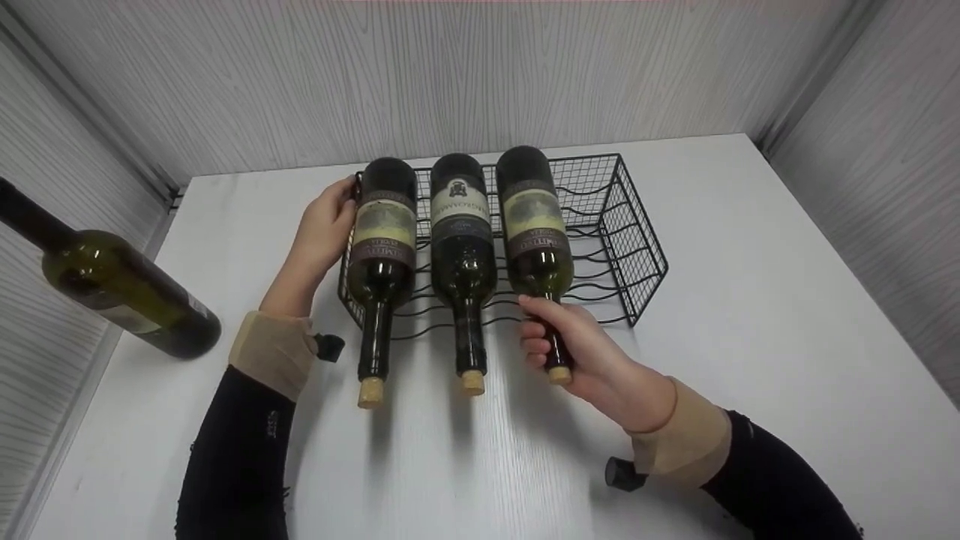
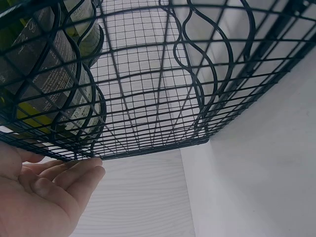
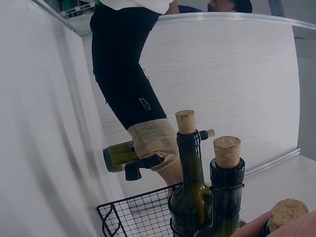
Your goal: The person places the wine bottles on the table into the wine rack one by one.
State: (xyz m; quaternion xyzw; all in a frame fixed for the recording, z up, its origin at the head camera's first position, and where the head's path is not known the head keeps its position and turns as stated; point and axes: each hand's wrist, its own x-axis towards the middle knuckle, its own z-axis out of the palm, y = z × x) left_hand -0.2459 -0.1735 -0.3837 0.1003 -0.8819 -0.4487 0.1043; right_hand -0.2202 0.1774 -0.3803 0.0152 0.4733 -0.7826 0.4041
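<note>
- A black wire-mesh rack with wavy crossbars (image 1: 643, 212) sits on a white, smooth tabletop (image 1: 487, 480).
- The right hand (image 1: 589, 349) grips the slim neck of a dark green glass wine bottle with a yellow-and-maroon paper label (image 1: 534, 214), fingers and thumb curled round the glass near its tan cork stopper (image 1: 559, 375).
- That bottle lies lengthwise over the rack, just right of its middle, its base at the rack's back edge and its neck out past the front edge.
- The left hand (image 1: 322, 229) touches the rack's left side near the back corner, fingers slightly bent; whether they hook round the wire I cannot tell.
- Nearest the left hand, along the rack's left side, lies a second yellow-and-maroon-labelled bottle (image 1: 384, 232), corked, its neck pointing out past the rack's front.
- Between those two, in the rack, lies a dark glass bottle with a cream-and-grey label (image 1: 461, 217), also corked and pointing the same way.
- Left of the rack, well apart from it, an olive-green glass bottle (image 1: 135, 296) stands upright; the right wrist view shows it behind the left forearm.
- In front of the rack, black sleeves (image 1: 240, 450) end in beige fabric wristbands (image 1: 274, 352).
- Behind the rack rises a pale grey wood-grain panel (image 1: 480, 75).
</note>
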